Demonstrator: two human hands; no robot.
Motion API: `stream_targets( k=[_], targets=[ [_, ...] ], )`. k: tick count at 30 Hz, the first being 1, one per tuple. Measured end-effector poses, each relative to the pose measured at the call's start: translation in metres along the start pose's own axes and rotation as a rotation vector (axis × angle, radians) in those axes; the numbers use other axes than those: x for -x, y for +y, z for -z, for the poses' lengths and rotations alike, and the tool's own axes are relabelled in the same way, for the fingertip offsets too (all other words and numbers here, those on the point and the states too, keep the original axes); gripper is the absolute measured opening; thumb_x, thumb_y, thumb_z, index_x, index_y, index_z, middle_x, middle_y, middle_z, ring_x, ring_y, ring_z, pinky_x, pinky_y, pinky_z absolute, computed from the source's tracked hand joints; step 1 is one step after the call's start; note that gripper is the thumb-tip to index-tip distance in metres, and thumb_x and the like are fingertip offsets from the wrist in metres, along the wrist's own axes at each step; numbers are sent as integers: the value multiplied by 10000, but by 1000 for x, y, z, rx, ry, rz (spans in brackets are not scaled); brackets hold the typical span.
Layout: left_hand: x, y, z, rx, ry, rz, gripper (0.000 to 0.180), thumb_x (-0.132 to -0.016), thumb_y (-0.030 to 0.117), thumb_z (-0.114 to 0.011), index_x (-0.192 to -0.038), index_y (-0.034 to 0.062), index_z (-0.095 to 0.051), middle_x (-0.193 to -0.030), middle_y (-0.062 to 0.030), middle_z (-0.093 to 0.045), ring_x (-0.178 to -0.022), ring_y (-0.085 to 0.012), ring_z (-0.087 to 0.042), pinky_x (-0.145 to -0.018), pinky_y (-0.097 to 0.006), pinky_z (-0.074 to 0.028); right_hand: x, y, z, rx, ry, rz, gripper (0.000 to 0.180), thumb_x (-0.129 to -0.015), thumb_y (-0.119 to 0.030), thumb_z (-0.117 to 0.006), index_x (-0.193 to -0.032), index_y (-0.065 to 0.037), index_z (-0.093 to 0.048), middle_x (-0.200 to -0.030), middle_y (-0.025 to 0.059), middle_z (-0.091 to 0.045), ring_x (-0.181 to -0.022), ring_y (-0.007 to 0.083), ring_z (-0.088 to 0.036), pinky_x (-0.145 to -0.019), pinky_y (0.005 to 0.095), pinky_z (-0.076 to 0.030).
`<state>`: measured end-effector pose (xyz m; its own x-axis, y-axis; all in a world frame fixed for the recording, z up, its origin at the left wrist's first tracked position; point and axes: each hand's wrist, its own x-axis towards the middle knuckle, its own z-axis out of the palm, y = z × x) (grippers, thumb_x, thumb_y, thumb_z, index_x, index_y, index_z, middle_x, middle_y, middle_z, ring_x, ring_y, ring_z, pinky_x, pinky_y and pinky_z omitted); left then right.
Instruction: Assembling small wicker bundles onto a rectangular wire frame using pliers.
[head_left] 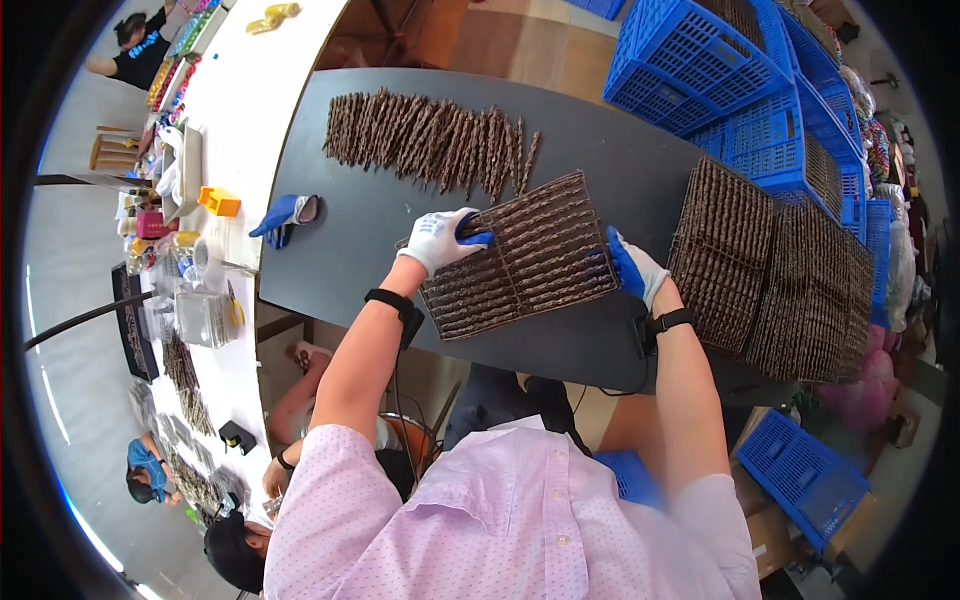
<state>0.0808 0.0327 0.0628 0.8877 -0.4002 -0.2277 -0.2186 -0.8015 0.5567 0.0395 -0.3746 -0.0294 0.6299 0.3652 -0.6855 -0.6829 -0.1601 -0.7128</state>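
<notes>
Over the dark grey table I hold a rectangular rack of brown twisted sticks (530, 262), tilted, its sticks lying in close rows across a thin frame. My left hand (440, 241), in a white and blue glove, grips its left part with the fingers curled over the top. At the right edge, my right hand (637, 272) in a matching glove closes on the rack; part of its fingers is hidden. Beyond the rack lies a long row of loose brown twisted sticks (420, 140). A spare blue and grey glove (287, 218) rests on the table to the left.
Filled racks (725, 260) of similar sticks stand at the right end of the table (350, 270). Blue plastic crates (690, 65) are stacked at the far right; another blue crate (803, 475) sits lower right. A white table (262, 75) runs along the left, with people beside it.
</notes>
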Motion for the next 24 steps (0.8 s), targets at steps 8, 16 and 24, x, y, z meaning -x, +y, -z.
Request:
stream_targets(
  k=[8, 16, 24],
  targets=[
    [2, -12, -30, -59, -133, 7, 570, -794, 494, -735, -1220, 140, -600, -1038, -109, -714, -983, -309, -677, -862, -401, -526, 28, -38, -51, -291, 101, -207, 544, -1034, -471, -461, -1287, -2, -572, -1130, 82, -684, -940, 174, -655, -831, 332, -552],
    [-15, 42, -16, -310, -179, 37, 597, -802, 523, -720, -1220, 117, -588, -1153, -141, -612, -1152, -327, -565, -1006, -465, -409, 40, -19, -32, 1, 270, -211, 396, -1023, -319, -538, -1241, 9, -578, -1006, 60, -632, -810, 185, -638, -710, 329, -546],
    [-118, 49, -33, -403, 281, -349, 444, -853, 372, -677, -1209, 109, -640, -1393, -173, -517, -1375, -382, -386, -1173, -555, -225, 46, 1, -43, -95, 342, -271, 335, -1027, -299, -527, -1210, -23, -577, -1007, 68, -637, -790, 193, -643, -683, 353, -565]
  ],
)
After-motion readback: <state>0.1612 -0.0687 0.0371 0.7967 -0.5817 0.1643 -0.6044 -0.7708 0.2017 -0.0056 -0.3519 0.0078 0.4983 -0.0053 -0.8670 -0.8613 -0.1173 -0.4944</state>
